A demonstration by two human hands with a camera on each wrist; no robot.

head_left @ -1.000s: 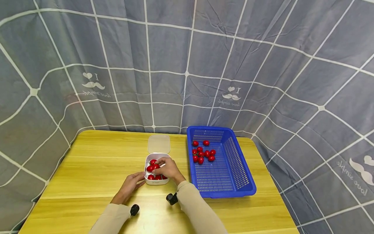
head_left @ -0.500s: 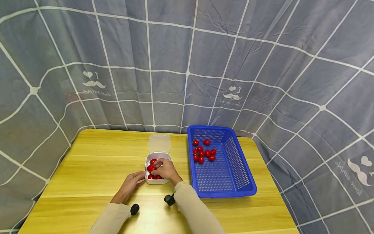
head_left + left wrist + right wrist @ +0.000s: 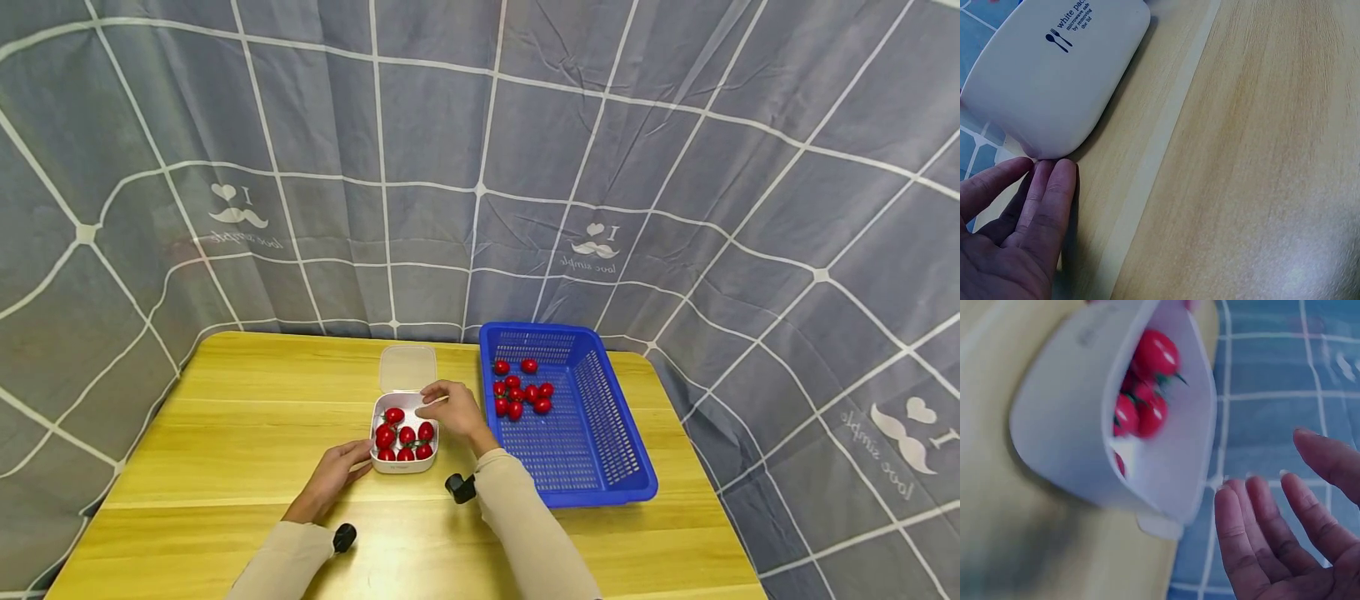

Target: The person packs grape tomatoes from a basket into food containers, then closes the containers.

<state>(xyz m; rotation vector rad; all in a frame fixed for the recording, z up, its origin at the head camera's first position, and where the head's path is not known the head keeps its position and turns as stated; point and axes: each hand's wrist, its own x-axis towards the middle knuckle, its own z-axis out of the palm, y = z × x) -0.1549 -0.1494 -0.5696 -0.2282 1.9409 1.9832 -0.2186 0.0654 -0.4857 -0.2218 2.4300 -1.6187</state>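
Right hand (image 3: 455, 408) hovers spread above the box (image 3: 405, 462) (left hand (image 3: 335, 477) rests flat against it).

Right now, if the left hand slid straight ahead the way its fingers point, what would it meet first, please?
The left hand would meet the white box at once: its fingertips already touch, or nearly touch, the near corner.

**White box of small red tomatoes, lid open**

We see a small white box (image 3: 404, 436) with rounded corners sitting upright on the yellow wooden surface (image 3: 247, 417). Its translucent lid (image 3: 408, 368) lies flipped open behind it. Inside, several glossy red cherry tomatoes (image 3: 406, 435) with green stems cluster together. Dark print with a spoon and fork mark shows on one outer wall.
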